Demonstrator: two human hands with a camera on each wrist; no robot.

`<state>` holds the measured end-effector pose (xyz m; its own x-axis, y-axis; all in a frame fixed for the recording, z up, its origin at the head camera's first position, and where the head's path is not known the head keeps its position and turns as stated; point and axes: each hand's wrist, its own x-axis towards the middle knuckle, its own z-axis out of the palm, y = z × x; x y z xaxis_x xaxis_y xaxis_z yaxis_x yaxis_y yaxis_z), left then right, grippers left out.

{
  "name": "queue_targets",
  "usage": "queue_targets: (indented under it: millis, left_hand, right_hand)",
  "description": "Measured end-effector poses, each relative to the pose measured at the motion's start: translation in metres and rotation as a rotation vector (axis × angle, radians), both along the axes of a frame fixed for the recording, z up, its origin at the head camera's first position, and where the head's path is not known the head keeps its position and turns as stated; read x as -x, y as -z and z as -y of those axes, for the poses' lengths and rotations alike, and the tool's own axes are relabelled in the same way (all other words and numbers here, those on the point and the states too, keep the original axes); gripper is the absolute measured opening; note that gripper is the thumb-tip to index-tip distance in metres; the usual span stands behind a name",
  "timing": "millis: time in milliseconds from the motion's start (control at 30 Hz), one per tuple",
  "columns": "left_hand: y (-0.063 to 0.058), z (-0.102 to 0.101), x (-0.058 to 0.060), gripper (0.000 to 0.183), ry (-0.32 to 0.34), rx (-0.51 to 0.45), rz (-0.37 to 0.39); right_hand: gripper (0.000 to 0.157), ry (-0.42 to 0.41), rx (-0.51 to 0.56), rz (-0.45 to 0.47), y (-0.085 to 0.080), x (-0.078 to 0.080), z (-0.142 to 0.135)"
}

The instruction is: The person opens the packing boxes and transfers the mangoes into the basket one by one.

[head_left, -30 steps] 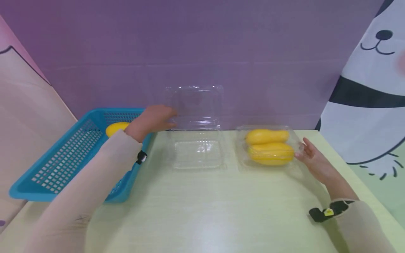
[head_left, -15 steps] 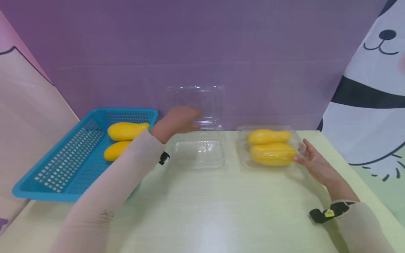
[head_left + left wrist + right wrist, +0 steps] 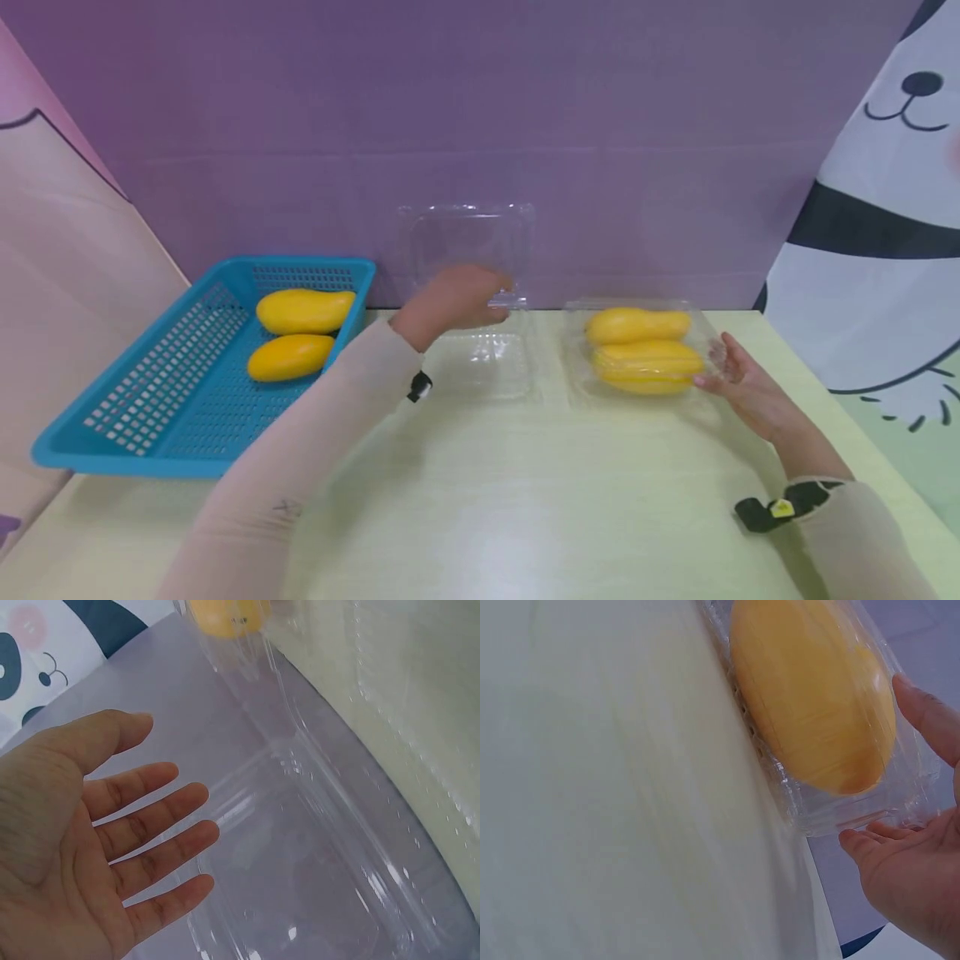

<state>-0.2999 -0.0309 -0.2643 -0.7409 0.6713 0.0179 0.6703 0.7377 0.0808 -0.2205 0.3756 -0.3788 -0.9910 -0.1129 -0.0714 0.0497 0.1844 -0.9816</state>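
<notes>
My left hand (image 3: 459, 302) hovers over an open clear plastic clamshell box (image 3: 487, 367), its fingers apart and relaxed. In the left wrist view the raised lid (image 3: 292, 855) shows beyond those fingertips, with nothing held. My right hand (image 3: 750, 392) is at the right end of a second clear clamshell box (image 3: 573, 358), which lies lid down over two yellow fruits. One fruit (image 3: 637, 323) narrows to the right; the other fruit (image 3: 645, 367) lies in front. In the right wrist view the thumb (image 3: 930, 716) lies along the box and the fingertips (image 3: 855, 841) meet its end.
A blue perforated basket (image 3: 180, 468) stands at the left, holding two more yellow fruits (image 3: 291, 357) near its right wall. A purple sheet (image 3: 480, 100) hangs directly behind the pale table (image 3: 525, 500). A panda-printed cloth (image 3: 892, 308) hangs at the right.
My left hand has moved right, from the basket's edge to over the open box, uncovering the fruits in the basket. The right hand has hardly moved at the filled box.
</notes>
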Motion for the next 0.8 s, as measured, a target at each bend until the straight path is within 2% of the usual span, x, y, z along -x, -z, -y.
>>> queue_targets:
  millis: [133, 267, 533, 800]
  left_hand:
    - [0.004, -0.009, -0.001, 0.043, 0.004, -0.008, 0.029]
    - [0.007, -0.019, -0.002, 0.043, 0.030, 0.004, 0.021]
    - [0.010, -0.040, -0.007, 0.046, 0.074, 0.010, 0.041]
    - [0.015, -0.062, -0.015, 0.047, 0.116, 0.005, 0.000]
  right_hand:
    - [0.103, -0.003, 0.036, -0.004, 0.002, -0.002, -0.001]
    - [0.102, -0.017, 0.067, -0.003, 0.002, -0.004, -0.001]
    - [0.098, -0.041, 0.040, 0.027, 0.003, -0.003, -0.003]
    - [0.091, -0.084, 0.040, -0.008, 0.007, -0.003, -0.007]
